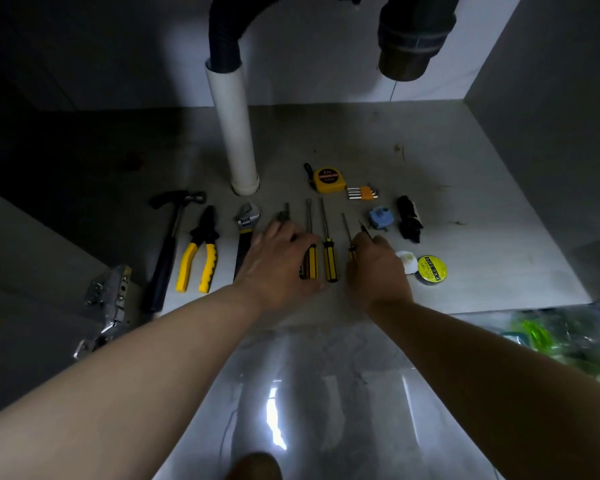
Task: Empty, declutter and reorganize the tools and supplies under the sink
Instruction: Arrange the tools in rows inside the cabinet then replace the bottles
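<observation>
Under the sink, on the grey cabinet floor [430, 150], my feed shows the right hand [374, 268] with its fingers [369, 244] curled tight round a thin dark-tipped tool [365, 231]. Only its point pokes out past the knuckles, so I cannot tell what kind of tool it is. Just beside those knuckles lies a small screwdriver [347, 226], its yellow handle half under the hand.

The left hand [281, 261] lies palm down over the row, fingers bent over something whose metal end [284, 214] sticks out beyond them. I cannot tell whether they grip it or only rest on it. Its thumb touches the black-and-yellow handle of a long screwdriver [311, 263], and a second screwdriver [329, 261] lies parallel between the two hands.

Outward to the left, side by side, lie an adjustable wrench [246, 223], partly behind the left hand, yellow-handled pliers [201, 251] and a claw hammer [167, 251]. Behind the screwdrivers sit a yellow tape measure [328, 180] marked 2m and a set of hex keys [362, 193].

To the right are a blue plastic item [380, 218] and a crumpled black bundle [408, 220], both too dim to name. Nearer me are a white roll [406, 261] and, just beside it, a roll of PVC tape [431, 269]. A white drain pipe [234, 133] stands behind the wrench, and the black hose [232, 36] above it is cut off at the top edge.
</observation>
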Action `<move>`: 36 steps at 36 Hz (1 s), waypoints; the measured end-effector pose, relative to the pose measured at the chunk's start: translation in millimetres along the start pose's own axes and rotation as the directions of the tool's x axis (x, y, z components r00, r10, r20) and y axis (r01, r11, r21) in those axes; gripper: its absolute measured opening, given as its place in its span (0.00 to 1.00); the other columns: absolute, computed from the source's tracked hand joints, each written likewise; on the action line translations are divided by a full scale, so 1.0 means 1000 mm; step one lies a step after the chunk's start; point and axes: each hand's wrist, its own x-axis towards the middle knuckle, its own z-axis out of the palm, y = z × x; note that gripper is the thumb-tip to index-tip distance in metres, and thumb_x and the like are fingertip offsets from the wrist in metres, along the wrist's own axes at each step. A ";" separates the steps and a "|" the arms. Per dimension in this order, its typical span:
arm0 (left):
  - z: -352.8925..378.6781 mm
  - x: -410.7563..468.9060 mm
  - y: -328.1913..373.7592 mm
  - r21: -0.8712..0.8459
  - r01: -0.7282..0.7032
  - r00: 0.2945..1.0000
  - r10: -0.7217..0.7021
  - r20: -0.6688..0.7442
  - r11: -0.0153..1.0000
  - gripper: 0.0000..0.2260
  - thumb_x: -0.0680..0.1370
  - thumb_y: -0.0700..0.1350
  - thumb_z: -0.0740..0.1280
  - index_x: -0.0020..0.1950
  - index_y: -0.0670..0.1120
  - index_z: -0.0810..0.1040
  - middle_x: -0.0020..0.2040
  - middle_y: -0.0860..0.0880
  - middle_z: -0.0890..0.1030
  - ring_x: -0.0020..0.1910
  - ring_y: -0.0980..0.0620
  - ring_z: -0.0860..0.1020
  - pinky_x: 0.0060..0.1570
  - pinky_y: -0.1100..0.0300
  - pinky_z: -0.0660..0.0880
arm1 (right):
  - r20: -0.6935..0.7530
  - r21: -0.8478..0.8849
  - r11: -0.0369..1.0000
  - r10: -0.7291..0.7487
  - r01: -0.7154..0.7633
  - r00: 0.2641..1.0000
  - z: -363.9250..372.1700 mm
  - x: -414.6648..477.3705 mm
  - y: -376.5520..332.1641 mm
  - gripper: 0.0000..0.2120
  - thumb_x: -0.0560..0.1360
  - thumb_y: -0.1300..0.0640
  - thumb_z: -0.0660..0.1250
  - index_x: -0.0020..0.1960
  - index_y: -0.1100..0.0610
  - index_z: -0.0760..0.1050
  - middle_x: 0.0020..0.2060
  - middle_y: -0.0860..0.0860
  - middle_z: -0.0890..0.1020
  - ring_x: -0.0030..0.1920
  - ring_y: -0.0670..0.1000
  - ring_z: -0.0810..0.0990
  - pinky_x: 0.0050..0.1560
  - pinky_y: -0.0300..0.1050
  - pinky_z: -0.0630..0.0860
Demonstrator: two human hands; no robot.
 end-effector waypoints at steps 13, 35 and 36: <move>0.001 -0.007 -0.005 -0.003 0.038 0.998 -0.038 0.044 0.999 0.36 0.73 0.64 0.70 0.78 0.58 0.65 0.70 0.52 0.68 0.71 0.49 0.64 0.68 0.52 0.62 | -0.006 -0.145 0.989 0.035 -0.036 0.999 -0.005 -0.017 0.011 0.12 0.77 0.69 0.62 0.58 0.63 0.78 0.59 0.58 0.74 0.49 0.59 0.81 0.49 0.49 0.82; -0.001 -0.010 -0.003 -0.015 0.056 0.998 -0.056 0.022 0.998 0.33 0.73 0.59 0.72 0.76 0.56 0.68 0.67 0.51 0.70 0.70 0.47 0.67 0.66 0.51 0.65 | 0.095 -0.009 1.000 0.012 -0.011 0.995 0.000 -0.015 0.007 0.23 0.72 0.72 0.65 0.66 0.64 0.70 0.65 0.59 0.65 0.52 0.60 0.78 0.56 0.47 0.79; -0.001 -0.010 -0.001 -0.003 0.053 0.998 -0.053 0.021 0.999 0.33 0.72 0.60 0.72 0.76 0.56 0.67 0.67 0.51 0.70 0.70 0.47 0.67 0.67 0.51 0.64 | 0.098 -0.009 1.000 0.018 -0.017 0.995 -0.001 -0.016 0.007 0.23 0.72 0.72 0.65 0.66 0.64 0.70 0.65 0.59 0.65 0.52 0.60 0.78 0.56 0.48 0.80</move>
